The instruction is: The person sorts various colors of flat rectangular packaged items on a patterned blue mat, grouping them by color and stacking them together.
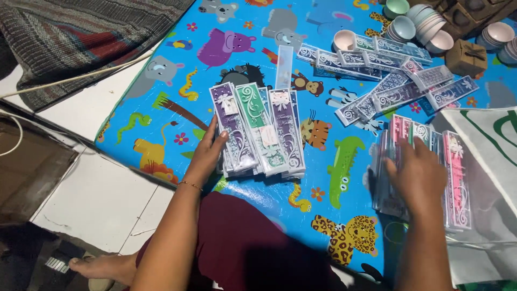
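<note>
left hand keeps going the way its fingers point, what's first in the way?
The left hand points up and right, fingertips already against the near stack of long patterned boxes. The purple-fronted box at the stack's left edge would likely be met first; depth is hard to judge.

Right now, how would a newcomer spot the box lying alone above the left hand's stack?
On the blue animal mat, the left hand steadies a row of patterned boxes. Just beyond them lies one pale box, plain and frosted, unlike its ornate neighbours.
</note>
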